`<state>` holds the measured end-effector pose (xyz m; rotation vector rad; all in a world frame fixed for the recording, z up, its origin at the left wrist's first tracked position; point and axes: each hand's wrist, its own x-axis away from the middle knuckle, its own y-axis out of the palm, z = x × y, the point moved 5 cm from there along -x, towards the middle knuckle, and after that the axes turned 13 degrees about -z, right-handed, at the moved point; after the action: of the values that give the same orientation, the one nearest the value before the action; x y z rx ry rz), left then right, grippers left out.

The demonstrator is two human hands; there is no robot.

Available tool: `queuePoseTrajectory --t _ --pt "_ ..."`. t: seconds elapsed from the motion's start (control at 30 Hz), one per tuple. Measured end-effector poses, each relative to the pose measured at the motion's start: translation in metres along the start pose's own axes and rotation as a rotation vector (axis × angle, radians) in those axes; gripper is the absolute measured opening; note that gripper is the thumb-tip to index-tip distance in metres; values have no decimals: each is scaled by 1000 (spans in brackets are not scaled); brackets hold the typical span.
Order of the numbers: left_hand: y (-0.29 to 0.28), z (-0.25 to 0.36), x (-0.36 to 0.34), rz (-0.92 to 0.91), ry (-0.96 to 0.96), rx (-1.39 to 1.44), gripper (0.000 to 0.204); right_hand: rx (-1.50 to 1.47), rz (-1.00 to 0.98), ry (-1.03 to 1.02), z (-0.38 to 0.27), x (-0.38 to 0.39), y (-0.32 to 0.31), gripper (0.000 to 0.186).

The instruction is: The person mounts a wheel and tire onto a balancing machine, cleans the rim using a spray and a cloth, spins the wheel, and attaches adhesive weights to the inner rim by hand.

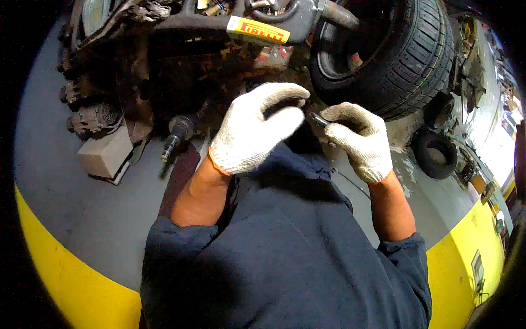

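Both my hands wear off-white knit gloves with orange cuffs and are raised in front of my chest, a small gap apart. My left hand [256, 129] has its fingers curved over and its thumb apart from them. I make out nothing in the dark gap between. On the right, my right hand [359, 141] pinches a small dark metal piece [319, 119] between thumb and fingers. One end of the piece points toward my left hand. Its exact kind is too small to tell.
Ahead stands a dark, greasy machine frame [192, 22] with a yellow label [258, 29]. A large tyre on a rim [419, 60] leans at the far right, a smaller tyre [434, 153] beyond it. At left are a metal shaft tool [174, 140] and a pale block [106, 152].
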<state>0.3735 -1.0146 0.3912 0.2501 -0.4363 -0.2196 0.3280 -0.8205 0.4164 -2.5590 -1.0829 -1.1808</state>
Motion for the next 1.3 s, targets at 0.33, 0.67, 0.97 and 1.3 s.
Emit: queuePoseTrajectory --t 0.33,0.67,0.97,1.3 --pt "10 -35 -38 -194 -176 180 19 61 -29 37 4 -26 -16 25" --pt "1 -88 -77 -189 -224 323 16 920 219 -267 -28 -28 -39 24" --pt "-15 -244 -190 -146 -112 365 32 1392 1085 -184 47 27 -125 83" --pt "25 -255 -324 -524 466 -752 35 1229 1079 -316 19 30 -176 71"
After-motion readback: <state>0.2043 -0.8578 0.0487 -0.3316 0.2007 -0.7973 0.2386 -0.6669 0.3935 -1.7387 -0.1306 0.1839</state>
